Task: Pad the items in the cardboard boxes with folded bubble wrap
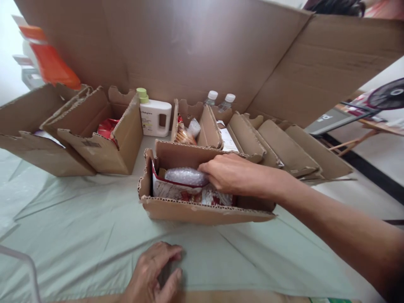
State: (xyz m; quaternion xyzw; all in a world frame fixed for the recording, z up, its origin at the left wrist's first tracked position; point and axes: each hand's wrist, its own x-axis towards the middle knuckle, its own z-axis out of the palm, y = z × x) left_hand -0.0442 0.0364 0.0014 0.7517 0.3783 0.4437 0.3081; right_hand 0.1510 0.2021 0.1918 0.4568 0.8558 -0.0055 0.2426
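Observation:
My right hand (221,174) reaches into a narrow open cardboard box (202,212). Its fingers are closed at the right end of a bubble-wrapped item (184,176); the fingertips are partly hidden. Beneath that item, in the same box, lies a white and dark red printed packet (176,189). My left hand (158,269) is over the green cloth (94,219) in front of the box, its thumb and fingers apart and holding nothing.
Behind stand several more cardboard boxes (126,155), one with a red packet (108,127). A white bottle with a green cap (154,115) stands between boxes. Two clear bottles (212,97) are behind. A tall cardboard panel (195,46) closes off the back.

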